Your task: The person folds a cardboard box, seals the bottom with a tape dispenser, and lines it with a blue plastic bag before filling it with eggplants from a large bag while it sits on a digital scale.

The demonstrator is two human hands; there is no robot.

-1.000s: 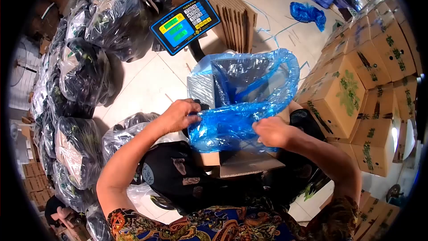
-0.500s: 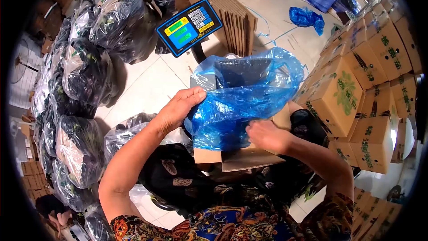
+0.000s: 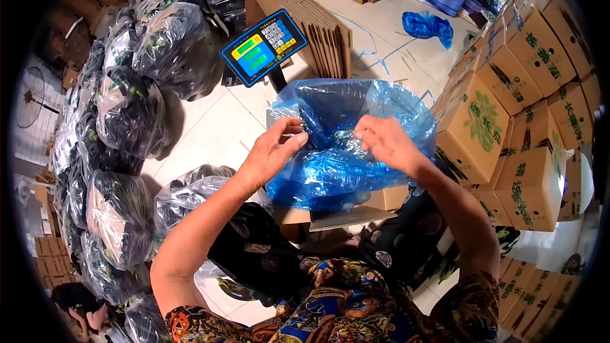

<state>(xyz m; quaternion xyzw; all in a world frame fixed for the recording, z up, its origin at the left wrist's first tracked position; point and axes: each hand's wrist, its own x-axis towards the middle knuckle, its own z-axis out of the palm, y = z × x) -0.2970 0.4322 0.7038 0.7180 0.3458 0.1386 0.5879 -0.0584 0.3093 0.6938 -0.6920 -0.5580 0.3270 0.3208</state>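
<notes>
A thin blue plastic bag (image 3: 343,174) is spread over an open cardboard box (image 3: 295,215) in front of my body, lining its inside and draping over the near flaps. My left hand (image 3: 274,152) is at the bag's left side, thumb and fingers curled together on the film. On the right, my right hand (image 3: 389,145) pinches the bag over the box opening, its fingertips pressed together. Folds of film partly hide what both hands grip. Behind the box stands a scale display (image 3: 264,47) with a lit screen and keypad.
Clear bags of dark produce (image 3: 130,114) line the left side. Printed cartons (image 3: 480,121) are stacked at the right. Flattened cardboard (image 3: 318,25) leans behind the display, and a crumpled blue bag (image 3: 427,26) lies on the tiled floor. Another person (image 3: 82,308) is at lower left.
My right hand has moved up and away from the box's near edge to the bag's middle. My left hand has shifted slightly right. The bag's opening is spread wider.
</notes>
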